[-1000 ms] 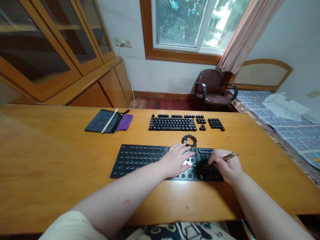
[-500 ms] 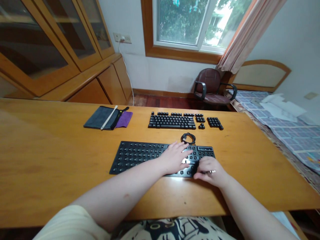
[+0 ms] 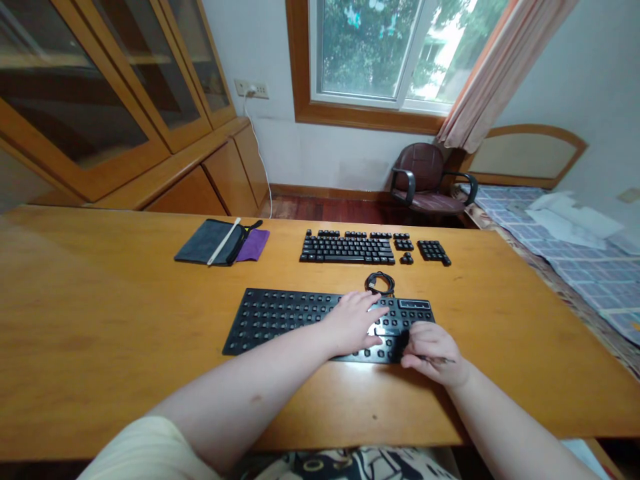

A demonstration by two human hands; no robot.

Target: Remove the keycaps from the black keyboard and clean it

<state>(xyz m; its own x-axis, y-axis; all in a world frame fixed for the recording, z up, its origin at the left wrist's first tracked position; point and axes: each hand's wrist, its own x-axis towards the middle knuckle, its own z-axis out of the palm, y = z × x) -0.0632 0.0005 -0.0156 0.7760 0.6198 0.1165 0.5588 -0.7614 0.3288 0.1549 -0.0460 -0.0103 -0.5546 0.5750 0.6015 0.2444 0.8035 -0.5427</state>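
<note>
Well, bare keyboard [image 3: 285,317]: it shows only rows of small key posts and lies flat on the wooden desk [image 3: 125,380], right in front of the person.
Left hand [image 3: 350,323]: palm down on the keyboard, right of its middle, fingers well spread; I see nothing gripped in it.
Right hand [image 3: 433,353]: curled in over the keyboard's near right corner, closed around a slim tool [image 3: 444,361] whose back end pokes out to the right. From where I stand its tip is hidden under the fingers, so I cannot tell whether it touches the keyboard.
Black cable [image 3: 383,284]: coiled just past the keyboard's far edge, near the left fingertips.
Loose keycaps [image 3: 347,249]: black, laid out farther back in typing order, with the number block [image 3: 433,251] apart at the right and small clusters between.
Over to the left: a dark grey pouch [image 3: 200,241], a pale flat stick [image 3: 224,241] slanting across it, purple cloth [image 3: 254,245] at its right side.
Beyond the desk: a maroon armchair [image 3: 423,173] below the window [image 3: 360,60].
</note>
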